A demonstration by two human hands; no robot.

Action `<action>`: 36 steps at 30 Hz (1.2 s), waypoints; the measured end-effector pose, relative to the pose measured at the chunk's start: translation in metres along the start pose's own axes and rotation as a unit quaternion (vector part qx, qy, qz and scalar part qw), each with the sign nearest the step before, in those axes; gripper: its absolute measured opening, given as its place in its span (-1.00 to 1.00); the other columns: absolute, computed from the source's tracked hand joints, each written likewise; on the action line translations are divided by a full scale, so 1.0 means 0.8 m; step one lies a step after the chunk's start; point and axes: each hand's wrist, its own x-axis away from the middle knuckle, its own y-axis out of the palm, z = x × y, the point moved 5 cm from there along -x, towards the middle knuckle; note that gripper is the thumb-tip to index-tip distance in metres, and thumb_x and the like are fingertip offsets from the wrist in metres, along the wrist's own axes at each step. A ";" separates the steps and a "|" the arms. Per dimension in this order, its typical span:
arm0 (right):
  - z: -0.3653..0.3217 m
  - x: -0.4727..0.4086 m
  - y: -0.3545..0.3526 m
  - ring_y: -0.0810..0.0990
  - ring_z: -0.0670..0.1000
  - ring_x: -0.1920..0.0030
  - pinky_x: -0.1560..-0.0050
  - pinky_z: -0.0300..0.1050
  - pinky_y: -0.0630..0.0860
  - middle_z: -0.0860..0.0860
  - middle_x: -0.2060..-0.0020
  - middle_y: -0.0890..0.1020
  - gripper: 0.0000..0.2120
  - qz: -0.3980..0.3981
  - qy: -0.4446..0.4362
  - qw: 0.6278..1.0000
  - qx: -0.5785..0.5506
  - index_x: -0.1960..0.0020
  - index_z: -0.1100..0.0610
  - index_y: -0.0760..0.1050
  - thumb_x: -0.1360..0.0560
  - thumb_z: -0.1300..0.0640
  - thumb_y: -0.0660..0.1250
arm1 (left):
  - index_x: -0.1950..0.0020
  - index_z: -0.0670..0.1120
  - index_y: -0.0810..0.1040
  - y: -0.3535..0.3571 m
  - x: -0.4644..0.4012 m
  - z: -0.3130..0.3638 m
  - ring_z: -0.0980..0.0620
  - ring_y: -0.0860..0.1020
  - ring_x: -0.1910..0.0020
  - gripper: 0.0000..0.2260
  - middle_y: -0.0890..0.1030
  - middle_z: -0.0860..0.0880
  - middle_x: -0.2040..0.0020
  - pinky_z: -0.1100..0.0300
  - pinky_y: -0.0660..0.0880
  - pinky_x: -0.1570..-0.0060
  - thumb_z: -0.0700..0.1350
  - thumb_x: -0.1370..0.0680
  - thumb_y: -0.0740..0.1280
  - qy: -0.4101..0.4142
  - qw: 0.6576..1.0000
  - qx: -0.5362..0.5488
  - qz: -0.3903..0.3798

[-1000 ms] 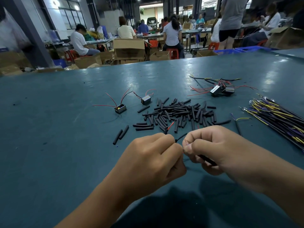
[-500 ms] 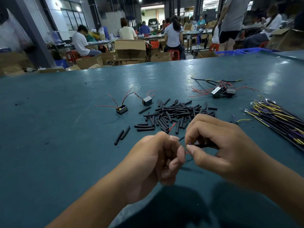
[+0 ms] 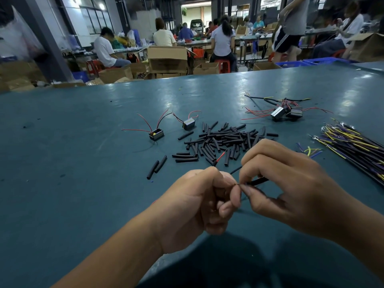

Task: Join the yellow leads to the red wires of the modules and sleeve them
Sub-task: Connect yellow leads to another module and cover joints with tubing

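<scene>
Left hand: I had my left hand point(image 3: 204, 201) low over the table point(image 3: 72, 163), fingers curled in, thumb and forefinger pinching a thin wire end.
Right hand: my right hand point(image 3: 291, 183) sat just beside it, fingertips meeting the left ones, its grip pinching the same wire joint point(image 3: 239, 184) and a black sleeve point(image 3: 257, 181) that ran back under the fingers.
Wire colour at the joint: too small for me to tell.
Sleeve pile: loose black sleeves point(image 3: 224, 140) lay scattered on the table just beyond my hands, a red wire end point(image 3: 220, 157) among them.
Modules: two small modules point(image 3: 156, 134) with red wires stood apart to the left of the pile; a cluster of modules point(image 3: 286, 113) with red wires lay far right.
Leads: a bundle of yellow and purple leads point(image 3: 353, 142) lay at the right edge.
Background: people sat at other benches among cardboard boxes point(image 3: 167, 59).
</scene>
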 end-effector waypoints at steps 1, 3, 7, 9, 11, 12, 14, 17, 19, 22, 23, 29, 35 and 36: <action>0.000 0.000 0.000 0.40 -0.10 0.11 -0.01 -0.35 0.35 0.03 0.15 0.50 -0.86 -0.002 -0.001 1.000 0.000 0.15 0.23 0.56 -0.54 0.19 0.31 | 0.37 -0.08 0.51 0.000 0.000 0.001 0.07 0.20 0.51 -0.77 0.35 -0.01 0.45 0.27 0.20 0.47 -0.08 -0.44 0.17 0.005 1.000 -0.010 0.008; 0.000 0.000 0.001 0.41 -0.08 0.12 0.01 -0.35 0.35 0.03 0.15 0.50 -0.86 -0.007 -0.002 1.000 0.002 0.15 0.22 0.56 -0.53 0.19 0.31 | 0.39 -0.10 0.52 -0.002 0.000 0.003 0.07 0.20 0.52 -0.78 0.34 -0.04 0.47 0.29 0.21 0.48 -0.12 -0.43 0.19 0.020 0.999 -0.032 0.026; 0.001 0.001 0.002 0.43 -0.07 0.13 0.04 -0.33 0.36 0.02 0.16 0.50 -0.88 -0.027 0.003 1.000 -0.006 0.15 0.21 0.54 -0.52 0.18 0.30 | 0.41 -0.11 0.54 -0.004 -0.001 0.008 0.08 0.22 0.55 -0.78 0.33 -0.03 0.51 0.33 0.20 0.49 -0.18 -0.42 0.21 0.059 0.994 -0.075 0.053; 0.004 0.003 0.003 0.45 -0.06 0.15 0.10 -0.28 0.40 -0.01 0.16 0.50 -0.89 -0.043 0.030 0.998 -0.039 0.13 0.17 0.53 -0.52 0.14 0.29 | 0.39 -0.12 0.56 -0.006 0.001 0.011 0.10 0.25 0.56 -0.77 0.34 0.00 0.53 0.32 0.22 0.50 -0.20 -0.44 0.22 0.088 0.988 -0.109 0.060; 0.006 0.003 0.005 0.47 -0.06 0.21 0.19 -0.25 0.40 -0.06 0.19 0.49 -0.91 -0.055 0.079 0.990 -0.099 0.14 0.09 0.51 -0.50 0.10 0.29 | 0.39 -0.05 0.57 -0.007 0.003 0.019 0.10 0.27 0.54 -0.76 0.36 0.03 0.53 0.30 0.22 0.48 -0.20 -0.46 0.25 0.146 0.965 -0.199 0.084; 0.008 0.003 0.005 0.47 -0.08 0.23 0.22 -0.27 0.38 -0.09 0.22 0.49 -0.93 -0.060 0.106 0.984 -0.128 0.15 0.05 0.50 -0.48 0.08 0.30 | 0.40 -0.01 0.55 -0.007 0.006 0.026 0.13 0.27 0.51 -0.76 0.36 0.06 0.52 0.30 0.22 0.47 -0.19 -0.46 0.27 0.194 0.935 -0.280 0.103; 0.012 0.004 0.008 0.46 -0.12 0.31 0.27 -0.35 0.32 -0.15 0.28 0.50 -0.93 -0.069 0.165 0.967 -0.179 0.20 -0.04 0.47 -0.45 0.07 0.33 | 0.39 -0.06 0.49 -0.001 0.012 0.039 0.15 0.24 0.44 -0.79 0.31 0.07 0.45 0.33 0.19 0.42 -0.17 -0.46 0.27 0.293 0.816 -0.478 0.143; 0.019 0.008 0.020 0.31 -0.16 0.45 0.41 -0.34 0.26 -0.17 0.42 0.47 -0.90 -0.107 0.261 0.912 -0.297 0.28 -0.04 0.49 -0.40 0.10 0.34 | 0.36 -0.17 0.45 0.015 0.022 0.043 0.04 0.18 0.34 -0.79 0.25 0.03 0.33 0.20 0.19 0.40 -0.27 -0.49 0.26 0.407 0.567 -0.694 0.178; 0.022 0.012 0.026 0.24 -0.09 0.45 0.46 -0.28 0.19 -0.11 0.47 0.38 -0.90 -0.114 0.328 0.850 -0.397 0.31 0.00 0.51 -0.38 0.10 0.31 | 0.35 -0.18 0.47 0.018 0.024 0.040 0.00 0.19 0.32 -0.77 0.30 -0.03 0.34 0.14 0.20 0.41 -0.29 -0.52 0.24 0.433 0.500 -0.727 0.183; 0.024 0.013 0.023 0.24 -0.03 0.42 0.46 -0.26 0.19 0.01 0.44 0.36 -0.90 -0.082 0.347 0.827 -0.434 0.31 0.07 0.50 -0.38 0.12 0.32 | 0.33 -0.17 0.50 0.004 0.020 0.040 0.05 0.29 0.38 -0.80 0.40 0.04 0.38 0.20 0.27 0.38 -0.18 -0.50 0.23 0.380 0.642 -0.637 0.193; 0.023 0.010 0.018 0.30 -0.07 0.42 0.43 -0.29 0.25 -0.06 0.43 0.41 -0.89 -0.064 0.312 0.863 -0.393 0.30 0.08 0.49 -0.39 0.12 0.34 | 0.34 -0.16 0.51 -0.004 0.015 0.038 0.09 0.34 0.42 -0.78 0.43 0.08 0.41 0.23 0.29 0.39 -0.11 -0.48 0.22 0.330 0.742 -0.550 0.191; 0.005 0.002 0.002 0.46 -0.10 0.19 0.14 -0.33 0.38 -0.06 0.18 0.49 -0.91 -0.015 0.077 0.990 -0.117 0.15 0.12 0.51 -0.50 0.12 0.29 | 0.40 -0.08 0.55 -0.003 -0.006 0.000 0.05 0.23 0.52 -0.72 0.37 -0.04 0.46 0.27 0.26 0.47 -0.04 -0.41 0.14 0.019 0.998 -0.028 0.052; 0.000 0.003 0.001 0.46 0.02 0.15 0.05 -0.30 0.37 0.06 0.17 0.52 -0.86 0.016 -0.008 1.000 0.010 0.16 0.24 0.56 -0.54 0.21 0.33 | 0.38 -0.08 0.52 0.000 -0.004 -0.001 0.10 0.18 0.54 -0.79 0.33 0.01 0.46 0.31 0.23 0.53 -0.09 -0.40 0.17 0.001 0.999 0.034 0.014; 0.000 0.003 0.001 0.46 0.03 0.15 0.07 -0.27 0.38 0.07 0.17 0.52 -0.86 0.015 -0.014 1.000 0.019 0.17 0.24 0.57 -0.53 0.22 0.33 | 0.38 -0.07 0.52 0.000 -0.003 -0.001 0.10 0.17 0.53 -0.81 0.32 0.02 0.46 0.31 0.23 0.53 -0.09 -0.39 0.19 -0.002 0.999 0.035 0.014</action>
